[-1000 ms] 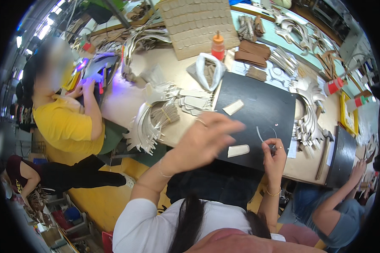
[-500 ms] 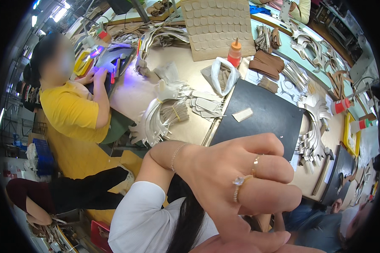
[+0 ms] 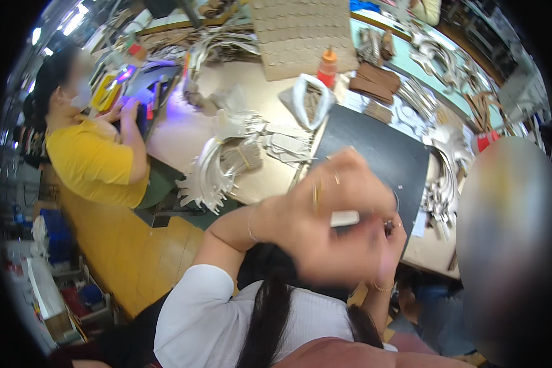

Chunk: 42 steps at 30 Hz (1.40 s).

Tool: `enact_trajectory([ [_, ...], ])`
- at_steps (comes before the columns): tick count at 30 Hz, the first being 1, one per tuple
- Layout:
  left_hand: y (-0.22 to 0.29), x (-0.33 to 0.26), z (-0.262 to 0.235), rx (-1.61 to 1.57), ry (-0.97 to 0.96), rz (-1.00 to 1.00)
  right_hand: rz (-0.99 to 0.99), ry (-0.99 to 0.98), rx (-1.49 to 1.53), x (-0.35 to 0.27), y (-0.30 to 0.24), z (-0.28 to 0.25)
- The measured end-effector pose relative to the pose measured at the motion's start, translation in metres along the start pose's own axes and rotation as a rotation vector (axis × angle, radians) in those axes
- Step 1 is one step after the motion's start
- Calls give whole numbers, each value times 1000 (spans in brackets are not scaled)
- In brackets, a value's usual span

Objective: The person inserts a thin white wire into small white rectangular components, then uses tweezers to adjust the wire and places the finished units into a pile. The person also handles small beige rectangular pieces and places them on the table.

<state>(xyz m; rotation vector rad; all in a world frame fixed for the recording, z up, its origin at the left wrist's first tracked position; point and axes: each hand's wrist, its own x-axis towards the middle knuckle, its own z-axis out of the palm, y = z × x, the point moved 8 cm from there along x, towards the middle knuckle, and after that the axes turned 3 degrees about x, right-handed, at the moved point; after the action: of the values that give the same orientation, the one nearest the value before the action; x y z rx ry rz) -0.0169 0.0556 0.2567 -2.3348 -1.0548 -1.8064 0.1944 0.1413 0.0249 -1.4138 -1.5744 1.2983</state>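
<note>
My left hand [image 3: 303, 224], with rings and a thin bracelet, is raised near the black mat's front edge, its bent fingers smeared by motion. Just beyond it is my right hand [image 3: 389, 248], fingers curled around something small and dark that I cannot make out. A pale flat piece [image 3: 345, 218] shows in the gap between my hands; whether either hand holds it I cannot tell. Behind them lies the black mat [image 3: 377, 144] on the table.
Left of the mat lie pale cut pieces [image 3: 285, 144] and a bundled fan of strips [image 3: 205, 175]. Beyond stand an open plastic bag [image 3: 306, 101] and an orange-red squeeze bottle [image 3: 327, 69]. A co-worker in yellow [image 3: 95, 159] sits left. A blurred shape [image 3: 509, 239] covers the right side.
My left hand has lifted and turned, and my right hand has come into clear view beside it. The view has shifted, and a blurred shape now covers the right side.
</note>
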Motion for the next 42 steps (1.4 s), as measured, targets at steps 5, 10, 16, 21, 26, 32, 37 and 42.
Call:
enact_trajectory([
  [5,-57,-39,31,-8,-39,-178,-155,21,-63,1,-18,-8],
  [10,-69,-70,48,-3,-72,-240,-132,59,-60,1,-25,-16],
  [16,-69,-99,70,2,-211,-403,-270,109,-62,-3,-47,-24],
  [21,-45,-149,113,352,-543,-474,-253,89,-68,-3,-47,-30],
  [26,-30,-197,131,521,-829,-470,-158,-5,-47,3,-32,-15],
  [32,-38,-209,118,456,-808,-433,-402,-189,-177,-3,-31,21],
  [37,-42,-208,113,387,-722,-417,-859,-271,-578,-13,-37,44],
  [42,-43,-207,108,400,-723,-419,-1018,-304,-654,-13,-35,54],
])
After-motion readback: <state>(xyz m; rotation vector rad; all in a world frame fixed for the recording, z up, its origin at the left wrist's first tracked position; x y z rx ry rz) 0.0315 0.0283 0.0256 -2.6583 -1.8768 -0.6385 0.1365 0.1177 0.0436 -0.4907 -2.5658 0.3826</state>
